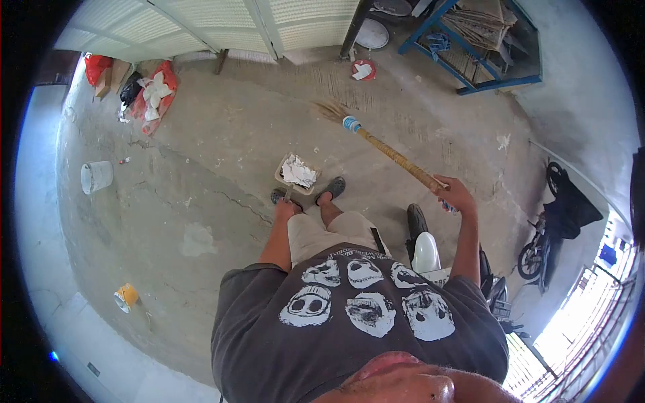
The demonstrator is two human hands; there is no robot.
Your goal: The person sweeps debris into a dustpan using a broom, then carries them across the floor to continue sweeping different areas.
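Note:
In the head view my right hand (457, 195) is closed around the end of a broom's handle, out to the right of my body. The broom (396, 156) slants up and to the left, with a blue and white band near its spread bristles. My left hand (287, 207) grips the handle of a dustpan (310, 188) low in front of my legs. Crumpled white scraps (297, 170) and some darker bits fill the pan. Both feet, in dark clogs (336, 186), stand right beside the pan.
A white bucket (97, 176) and a yellow container (125, 297) are on the left. Bags of rubbish (156, 97) lie at the far left wall. A blue rack (500, 82) stands back right. Close by my right side is a motorcycle (424, 252); a bicycle (537, 245) is farther right.

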